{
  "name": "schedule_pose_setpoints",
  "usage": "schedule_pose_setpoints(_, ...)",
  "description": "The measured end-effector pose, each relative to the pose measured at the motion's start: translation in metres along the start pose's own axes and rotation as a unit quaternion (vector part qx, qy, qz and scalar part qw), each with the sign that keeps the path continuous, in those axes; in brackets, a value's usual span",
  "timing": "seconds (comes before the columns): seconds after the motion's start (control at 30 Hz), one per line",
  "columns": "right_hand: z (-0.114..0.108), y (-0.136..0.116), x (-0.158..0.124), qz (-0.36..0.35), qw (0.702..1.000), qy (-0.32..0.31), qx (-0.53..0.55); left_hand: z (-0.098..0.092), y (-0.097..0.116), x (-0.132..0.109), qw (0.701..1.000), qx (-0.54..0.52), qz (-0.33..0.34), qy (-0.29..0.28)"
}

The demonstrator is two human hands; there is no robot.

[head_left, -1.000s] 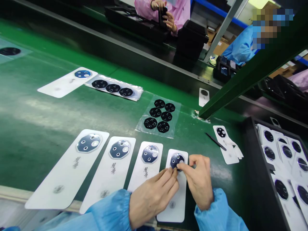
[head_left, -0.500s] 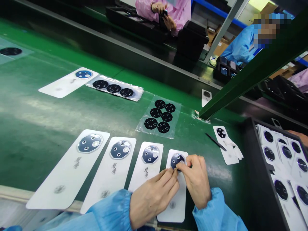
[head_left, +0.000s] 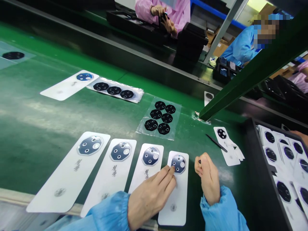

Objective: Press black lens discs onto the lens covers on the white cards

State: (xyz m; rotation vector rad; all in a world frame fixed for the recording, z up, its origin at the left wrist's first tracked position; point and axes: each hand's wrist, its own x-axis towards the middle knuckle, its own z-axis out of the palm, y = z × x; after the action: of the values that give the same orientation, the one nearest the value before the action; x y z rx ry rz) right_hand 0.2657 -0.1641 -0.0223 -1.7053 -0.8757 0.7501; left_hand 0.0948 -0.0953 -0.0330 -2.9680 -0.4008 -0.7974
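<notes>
Lifted off since the earlier frame, the right hand (head_left: 209,179) is held beside the white rectangular plastic back cover (head_left: 177,203), pinched shut on a dark speck (head_left: 199,161) too small to identify. That cover, at the near edge of the green table (head_left: 48,118), is partly hidden by the left hand (head_left: 151,197), whose open fingertips (head_left: 169,172) are pressed against its dark octagonal lens plate (head_left: 179,163).
</notes>
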Motion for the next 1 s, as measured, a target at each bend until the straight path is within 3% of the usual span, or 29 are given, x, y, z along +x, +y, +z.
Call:
schedule_pose_setpoints(0.1, -0.002, -0.001, 0.003, 0.003, 0.999, -0.035, -0.022, 0.0, 0.001, 0.0, 1.0, 0.001, -0.004, 0.008)
schedule_pose_setpoints(0.3, -0.002, -0.008, 0.013, 0.025, 0.992, -0.085, 0.094, -0.002, 0.0, 0.0, 1.0, 0.001, -0.014, 0.002)
schedule_pose_setpoints(0.53, -0.002, -0.006, 0.014, 0.037, 0.994, -0.092, 0.038, -0.001, 0.0, 0.001, 1.0, 0.003, 0.003, -0.01)
schedule_pose_setpoints(0.73, 0.002, -0.007, 0.015, 0.002, 0.99, -0.141, 0.001, -0.002, 0.001, 0.003, 1.0, 0.007, -0.001, -0.025)
schedule_pose_setpoints(0.83, 0.005, -0.006, 0.013, -0.017, 0.99, -0.134, -0.048, -0.002, 0.001, 0.003, 0.999, 0.01, 0.006, -0.033)
schedule_pose_setpoints(1.0, 0.009, -0.006, 0.012, -0.108, 0.975, -0.134, -0.143, -0.001, 0.0, 0.001, 0.999, 0.006, 0.004, -0.033)
